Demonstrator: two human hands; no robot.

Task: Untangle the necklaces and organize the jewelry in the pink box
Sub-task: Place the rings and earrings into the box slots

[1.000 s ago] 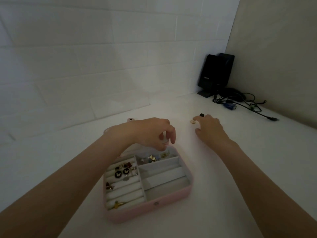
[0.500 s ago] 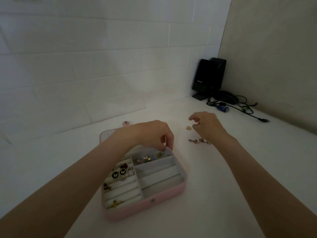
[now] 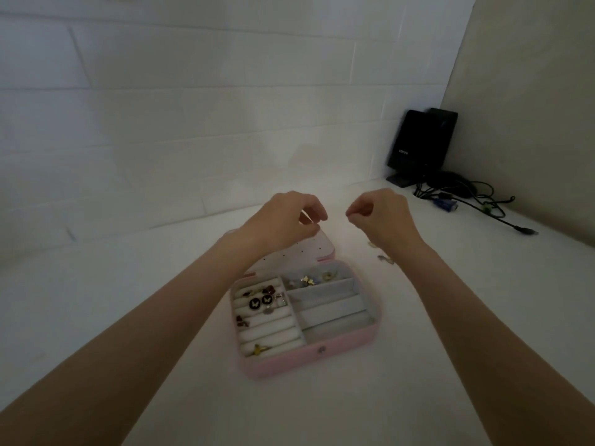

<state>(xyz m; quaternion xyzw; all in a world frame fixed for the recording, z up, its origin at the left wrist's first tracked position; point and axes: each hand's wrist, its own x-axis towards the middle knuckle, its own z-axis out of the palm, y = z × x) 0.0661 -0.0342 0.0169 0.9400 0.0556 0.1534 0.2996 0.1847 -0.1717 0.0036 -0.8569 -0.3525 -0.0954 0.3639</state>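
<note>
On a white counter set against a pale tiled wall, a pink box (image 3: 306, 358) lies open, its lid (image 3: 309, 249) folded flat behind it. Two bare hands are raised above the lid: the left hand (image 3: 283, 220) and the right hand (image 3: 383, 217) face each other a little apart, each with fingers curled and fingertips drawn together as if pinching something very fine, though in the dim light no chain can be made out between them. Inside the box, two black butterfly earrings (image 3: 260, 301) sit among the padded rolls on the left, with small red pieces and a gold ring (image 3: 260, 349) near the front; a cluster of gold trinkets (image 3: 310, 279) fills the rear right compartment. A few loose jewelry pieces (image 3: 381, 256) lie on the counter just beside the right wrist. A black speaker (image 3: 421, 143) and tangled cables (image 3: 467, 201) occupy the far right corner.
</note>
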